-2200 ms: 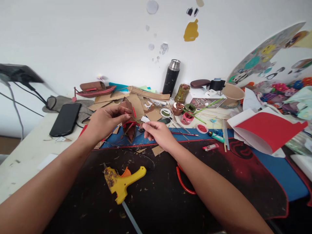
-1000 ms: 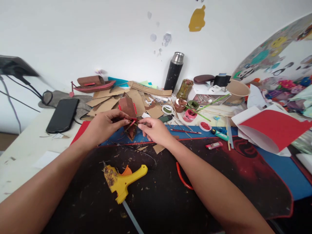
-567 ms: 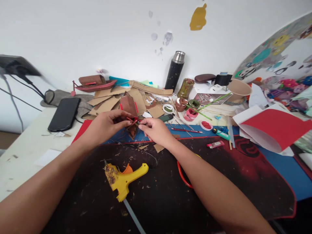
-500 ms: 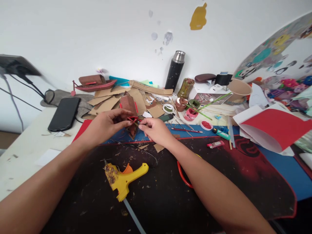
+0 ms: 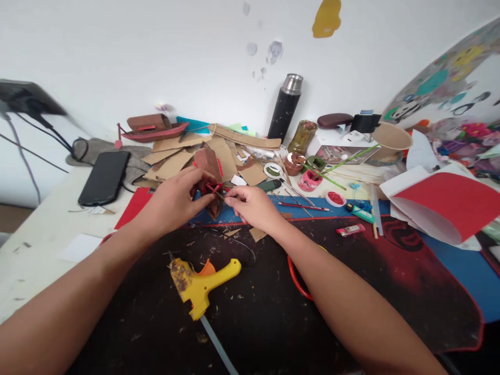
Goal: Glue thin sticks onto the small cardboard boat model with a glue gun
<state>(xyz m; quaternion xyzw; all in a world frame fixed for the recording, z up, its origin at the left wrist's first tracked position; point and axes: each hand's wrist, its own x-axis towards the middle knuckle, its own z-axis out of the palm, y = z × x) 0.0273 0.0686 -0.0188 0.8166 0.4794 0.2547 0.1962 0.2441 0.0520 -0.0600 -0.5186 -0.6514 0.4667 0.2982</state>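
Note:
A small model boat [image 5: 207, 160] with a brown roof and red trim stands in front of me, its pointed end towards me. My left hand [image 5: 177, 200] is closed at its near end, thumb and fingers around the red crossed strips [image 5: 213, 188] there. My right hand [image 5: 250, 207] pinches a thin stick [image 5: 220, 196] that points left into those strips. The fingers partly hide where stick and strips meet. On the dark mat below lies a yellow glue gun [image 5: 203, 284], its nozzle to the upper left.
Cardboard scraps [image 5: 172, 167] are heaped behind the boat, with a finished-looking model boat [image 5: 152, 130] at the back left. A phone [image 5: 104, 178] lies left. Paint jars [image 5: 310, 180], a black flask [image 5: 286, 108] and a red paper sheet [image 5: 445, 205] stand or lie right. Red-handled scissors [image 5: 299, 281] are partly under my right forearm.
The view has shifted slightly. My left fingers have curled further over the boat's near end, and the thin stick in my right hand shows more clearly against the red strips.

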